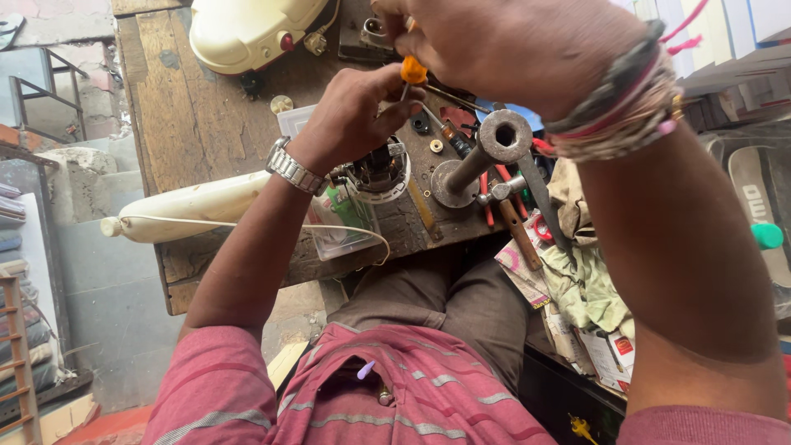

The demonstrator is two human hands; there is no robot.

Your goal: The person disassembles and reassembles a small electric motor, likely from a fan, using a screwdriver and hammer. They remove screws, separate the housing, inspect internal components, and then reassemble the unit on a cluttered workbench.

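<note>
Head view: left hand (354, 115) pinches the orange screwdriver handle (413, 72), fingers closed on it, above the small motor assembly (377, 171) on the wooden bench (194, 124). Right hand (503, 49) grips the handle's top; finger detail unclear. Risk: the tip could slip sideways off the part toward the iron pipe (486, 152), because the grip sits high.

A worn wooden desk (194, 115) filled the upper middle of the frame, its planks scratched and stained. At the left edge stood grey concrete blocks (78, 177), a metal frame (37, 82) and a wooden ladder (21, 363). Reddish floor (115, 422) showed at lower left. Soft daylight lit everything.
</note>
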